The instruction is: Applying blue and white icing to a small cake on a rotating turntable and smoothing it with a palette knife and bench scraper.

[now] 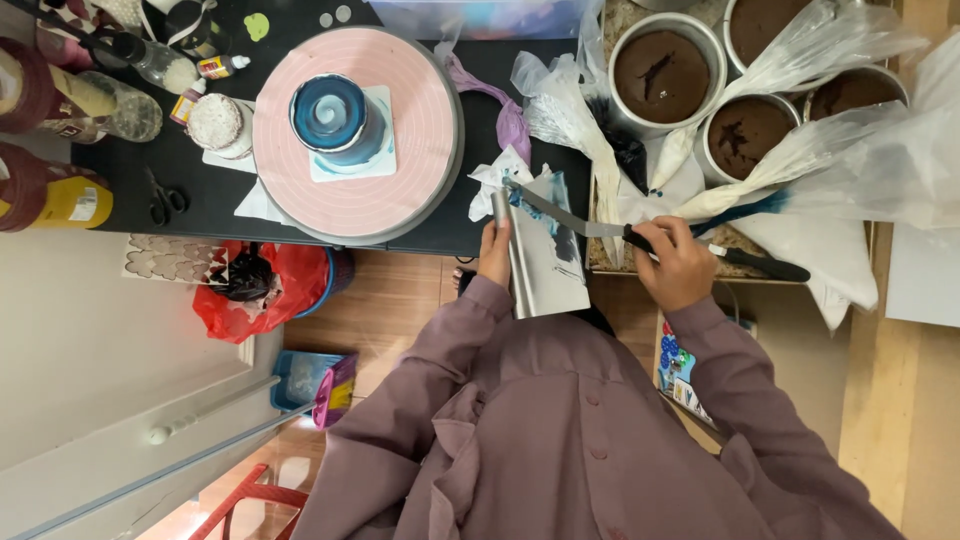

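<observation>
My left hand (493,255) grips a metal bench scraper (535,270) smeared with blue and white icing, held at the near edge of the black table (200,190). My right hand (672,265) holds a black-handled palette knife (570,218). Its blade tip rests against the top end of the scraper. To the left, a small round cake (335,118) with a blue and white swirl stands on a white square board on a pink turntable (420,150), apart from both hands.
Round tins of dark chocolate cake (662,72) and several piping bags (800,160) lie at the right. Scissors (165,200), bottles and jars (120,100) crowd the table's left end. A red plastic bag (275,285) sits on the floor below the table edge.
</observation>
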